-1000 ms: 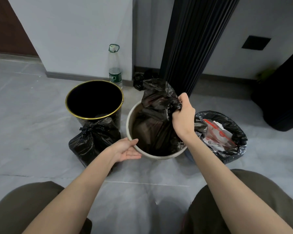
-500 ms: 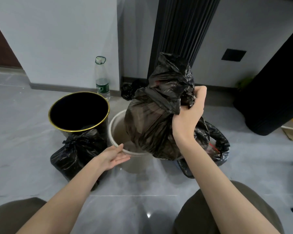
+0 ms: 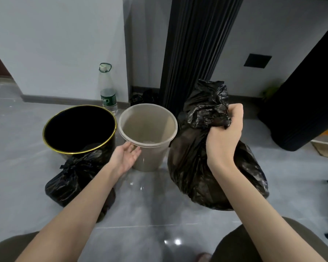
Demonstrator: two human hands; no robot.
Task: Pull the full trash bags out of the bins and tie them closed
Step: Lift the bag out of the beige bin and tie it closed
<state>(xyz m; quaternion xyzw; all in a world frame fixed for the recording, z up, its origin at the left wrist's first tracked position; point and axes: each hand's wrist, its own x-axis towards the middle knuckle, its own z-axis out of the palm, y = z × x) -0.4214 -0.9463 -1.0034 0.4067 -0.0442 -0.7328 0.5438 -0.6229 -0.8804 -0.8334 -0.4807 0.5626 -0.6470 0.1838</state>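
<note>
Trash bag (image 3: pixel 197 163) bunched in my right hand (image 3: pixel 223 140), left hand (image 3: pixel 126 157) open by bin (image 3: pixel 148 129); I'd set it down, then knot two-handed.

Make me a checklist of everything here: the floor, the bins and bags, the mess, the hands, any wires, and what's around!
Surface: grey floor tiles.
Job's things: beige bin, no bag inside; black bin with gold rim, dark inside; tied black bag lying in front of it; full black bag out of the bins, neck bunched, not yet tied.
Clutter: plastic bottle standing by the wall; small black bags crumpled at the skirting.
Hands: right hand grips the full bag's neck; left hand open, palm up, at the beige bin's near side.
Cables: nothing seen.
Surroundings: white wall, dark pleated curtain.
</note>
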